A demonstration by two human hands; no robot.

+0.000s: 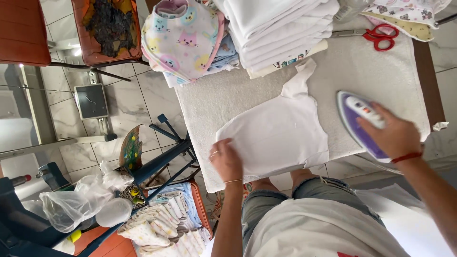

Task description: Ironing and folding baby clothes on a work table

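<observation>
On padded board (pixel 381 62): left hand (pixel 227 160) flattens garment (pixel 278 133) edge; right hand (pixel 395 135) holds iron (pixel 358 123).

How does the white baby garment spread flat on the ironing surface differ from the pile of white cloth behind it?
The white baby garment lies as a single open piece, sleeves spread, while the pile of white cloth holds many folded pieces stacked up. The left hand presses on the garment's edge; no hand touches the pile. The garment lies near the purple-and-white iron gripped by the right hand; the pile sits farther off, by the red-handled scissors. Both are plain white.
</observation>
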